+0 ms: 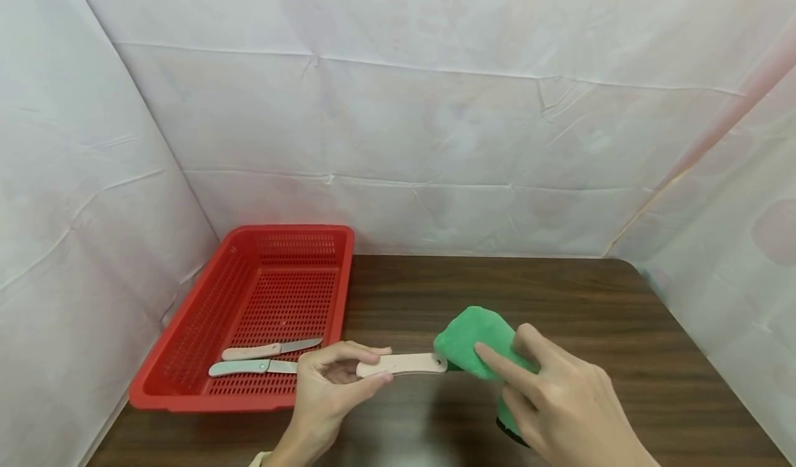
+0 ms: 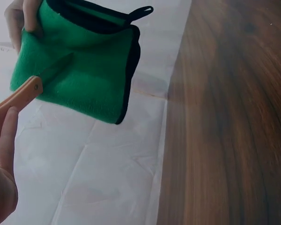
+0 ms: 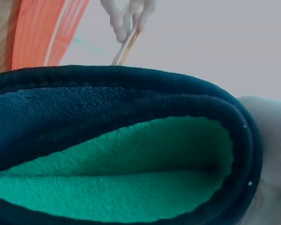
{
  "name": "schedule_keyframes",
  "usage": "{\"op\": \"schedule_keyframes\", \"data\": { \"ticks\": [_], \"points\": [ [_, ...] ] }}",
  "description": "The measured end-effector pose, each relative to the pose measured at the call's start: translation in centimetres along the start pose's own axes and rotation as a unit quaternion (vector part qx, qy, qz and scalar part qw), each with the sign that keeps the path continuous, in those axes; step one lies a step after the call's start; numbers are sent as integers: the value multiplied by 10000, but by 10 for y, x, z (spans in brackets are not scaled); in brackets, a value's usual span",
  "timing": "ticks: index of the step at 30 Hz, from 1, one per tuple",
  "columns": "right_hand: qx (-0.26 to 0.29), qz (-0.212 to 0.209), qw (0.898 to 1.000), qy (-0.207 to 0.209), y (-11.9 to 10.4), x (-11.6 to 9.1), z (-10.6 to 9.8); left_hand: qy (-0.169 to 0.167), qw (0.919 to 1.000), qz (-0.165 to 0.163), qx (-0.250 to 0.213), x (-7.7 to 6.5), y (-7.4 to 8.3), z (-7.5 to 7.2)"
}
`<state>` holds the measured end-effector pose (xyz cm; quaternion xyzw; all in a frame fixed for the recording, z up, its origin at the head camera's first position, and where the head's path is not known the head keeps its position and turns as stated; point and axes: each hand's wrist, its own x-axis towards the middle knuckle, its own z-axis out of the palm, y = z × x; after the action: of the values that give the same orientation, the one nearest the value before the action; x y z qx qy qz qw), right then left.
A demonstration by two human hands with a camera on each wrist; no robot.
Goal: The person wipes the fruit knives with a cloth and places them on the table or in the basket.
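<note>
My left hand [image 1: 326, 391] pinches the pale pink handle of a folding knife [image 1: 407, 363] between thumb and fingers, above the table. Its opened blade points right, mostly hidden in the head view by a green cloth [image 1: 469, 339]. In the left wrist view, the blade lies against the green face of the cloth. My right hand [image 1: 566, 391] grips that cloth, folded over and dark along its edges, with the index finger stretched along it. Close up in the right wrist view, the folded layers of the cloth [image 3: 131, 145] cover much of the scene.
A red plastic basket [image 1: 349, 273] stands on the left of the dark wooden table [image 1: 560, 287]. Inside it lie a pink-handled knife [image 1: 251, 351] and a mint-handled knife [image 1: 239, 367], both with blades out. Pale sheeting [image 1: 423, 121] hangs behind and on both sides.
</note>
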<state>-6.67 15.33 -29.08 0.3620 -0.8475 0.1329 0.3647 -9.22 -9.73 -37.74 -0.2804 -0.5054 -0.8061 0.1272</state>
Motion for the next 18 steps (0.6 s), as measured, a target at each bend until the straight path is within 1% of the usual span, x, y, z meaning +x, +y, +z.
{"op": "schedule_keyframes", "data": {
  "ticks": [4, 9, 14, 18],
  "points": [
    [-47, -60, 9998, -173, -7, -1, 7, 45, 10000, 37, -6, 1, -1, 2],
    [-275, -133, 9987, -396, -8, -6, 11, 100, 9998, -1, -158, 1, 1, 3],
    [-371, -121, 9986, -369, -2, -12, 12, 160, 9996, -83, -228, -2, 5, -1],
    [-502, -22, 9980, -376, 4, -19, 9, 164, 9994, -49, -290, -4, 9, -8]
  ]
}}
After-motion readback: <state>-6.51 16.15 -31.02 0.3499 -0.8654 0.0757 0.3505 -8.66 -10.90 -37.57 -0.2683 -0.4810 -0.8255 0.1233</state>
